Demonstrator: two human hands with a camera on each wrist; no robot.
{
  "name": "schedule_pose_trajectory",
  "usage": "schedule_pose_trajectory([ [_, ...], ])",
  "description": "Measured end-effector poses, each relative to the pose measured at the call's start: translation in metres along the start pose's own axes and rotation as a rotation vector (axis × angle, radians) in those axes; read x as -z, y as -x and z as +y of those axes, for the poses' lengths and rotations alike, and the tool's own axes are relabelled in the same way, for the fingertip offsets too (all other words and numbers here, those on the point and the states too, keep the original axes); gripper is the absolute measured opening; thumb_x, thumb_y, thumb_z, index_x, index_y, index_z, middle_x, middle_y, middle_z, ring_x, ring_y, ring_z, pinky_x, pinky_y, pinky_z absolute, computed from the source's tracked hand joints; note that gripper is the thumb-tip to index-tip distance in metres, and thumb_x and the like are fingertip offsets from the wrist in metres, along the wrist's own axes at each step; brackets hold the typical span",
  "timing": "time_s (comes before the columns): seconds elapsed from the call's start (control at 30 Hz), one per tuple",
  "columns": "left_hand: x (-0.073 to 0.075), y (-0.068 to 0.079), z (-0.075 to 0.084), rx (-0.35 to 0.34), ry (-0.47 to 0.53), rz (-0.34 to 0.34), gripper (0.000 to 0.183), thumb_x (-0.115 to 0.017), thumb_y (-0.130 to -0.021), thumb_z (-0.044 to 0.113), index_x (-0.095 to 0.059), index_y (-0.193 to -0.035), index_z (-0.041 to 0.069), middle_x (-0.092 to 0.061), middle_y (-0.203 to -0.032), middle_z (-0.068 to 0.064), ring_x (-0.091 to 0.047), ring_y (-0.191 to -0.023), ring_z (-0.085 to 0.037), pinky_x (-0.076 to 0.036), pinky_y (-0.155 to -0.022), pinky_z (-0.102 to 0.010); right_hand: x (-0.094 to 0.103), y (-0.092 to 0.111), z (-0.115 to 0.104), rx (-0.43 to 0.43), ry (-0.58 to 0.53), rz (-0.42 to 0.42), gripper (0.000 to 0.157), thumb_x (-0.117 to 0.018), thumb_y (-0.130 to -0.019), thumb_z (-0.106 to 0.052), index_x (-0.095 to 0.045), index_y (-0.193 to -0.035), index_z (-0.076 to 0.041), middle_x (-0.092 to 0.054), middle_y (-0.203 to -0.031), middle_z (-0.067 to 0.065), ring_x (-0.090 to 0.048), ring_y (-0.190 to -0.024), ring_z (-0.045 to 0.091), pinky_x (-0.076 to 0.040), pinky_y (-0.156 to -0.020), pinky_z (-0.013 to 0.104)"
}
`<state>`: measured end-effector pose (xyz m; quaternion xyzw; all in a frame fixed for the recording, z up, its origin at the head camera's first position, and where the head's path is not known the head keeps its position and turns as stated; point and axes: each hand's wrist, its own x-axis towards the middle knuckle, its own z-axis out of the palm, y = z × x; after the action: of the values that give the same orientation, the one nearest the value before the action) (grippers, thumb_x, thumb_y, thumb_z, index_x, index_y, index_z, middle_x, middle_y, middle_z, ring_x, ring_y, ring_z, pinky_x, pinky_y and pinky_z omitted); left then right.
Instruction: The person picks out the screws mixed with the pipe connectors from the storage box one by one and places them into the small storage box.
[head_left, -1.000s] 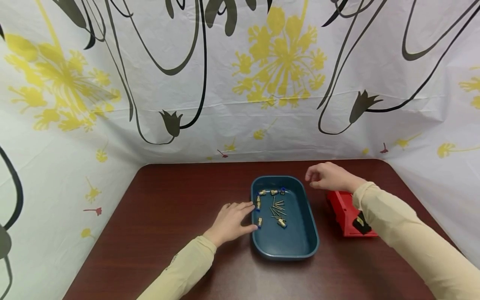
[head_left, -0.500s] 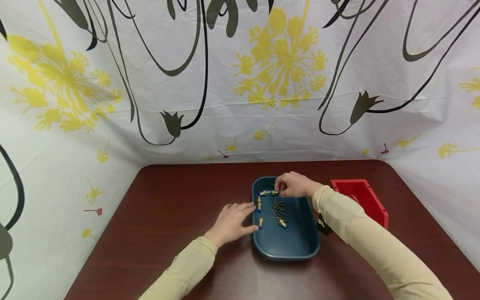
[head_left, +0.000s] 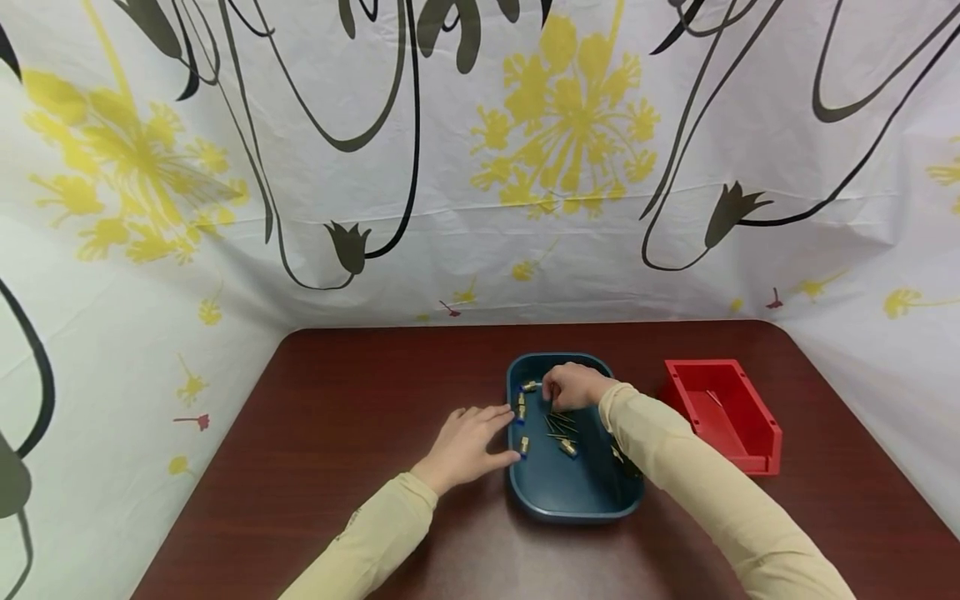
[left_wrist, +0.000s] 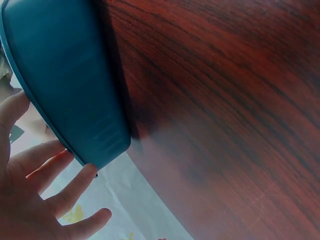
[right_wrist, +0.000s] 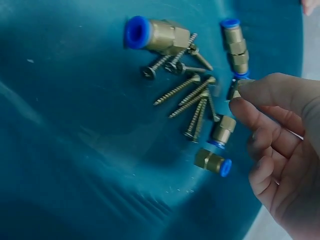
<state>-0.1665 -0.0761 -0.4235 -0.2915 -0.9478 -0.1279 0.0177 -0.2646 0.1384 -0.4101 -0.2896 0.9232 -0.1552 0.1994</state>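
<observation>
A blue tray holds thin brass-coloured screws and several brass fittings with blue collars. My left hand rests at the tray's left rim with fingers extended; the left wrist view shows fingertips touching this rim. Over the far half of the tray, my right hand reaches down, covering some fittings. From the right wrist view, its thumb and index finger nearly meet beside the screw pile, in front of a partly hidden fitting. Whether they pinch anything cannot be told.
A red bin stands right of the tray, with a thin pale item inside. Both stand on a dark brown wooden table. Behind hangs a white cloth printed with flowers.
From beside the red bin, my right hand has moved left into the tray, then slightly lower and nearer the screws. My left hand stays at the rim.
</observation>
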Motion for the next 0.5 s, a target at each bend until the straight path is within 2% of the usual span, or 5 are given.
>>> schedule_pose_trajectory([
  [0.2,0.000,0.000,-0.001,-0.004,0.005,0.004,0.060,-0.057,-0.079,0.050,-0.050,-0.127,0.014,-0.046,-0.128,0.000,-0.045,-0.111,-0.021,-0.033,-0.089,-0.046,-0.009,-0.007,0.001,-0.060,0.046,-0.013,0.011,-0.063,-0.077,-0.006,-0.062,-0.086,-0.012,-0.054,-0.076,-0.003,-0.050,-0.065,0.013,-0.043,-0.058,0.031],
  [0.5,-0.003,0.000,-0.001,-0.002,0.014,0.007,0.060,-0.058,-0.079,0.049,-0.050,-0.127,0.014,-0.046,-0.128,0.001,-0.046,-0.110,-0.020,-0.033,-0.088,-0.046,-0.020,-0.011,0.002,-0.087,0.103,0.011,0.011,-0.066,-0.075,-0.007,-0.063,-0.082,-0.014,-0.055,-0.077,-0.003,-0.050,-0.066,0.013,-0.043,-0.060,0.033],
])
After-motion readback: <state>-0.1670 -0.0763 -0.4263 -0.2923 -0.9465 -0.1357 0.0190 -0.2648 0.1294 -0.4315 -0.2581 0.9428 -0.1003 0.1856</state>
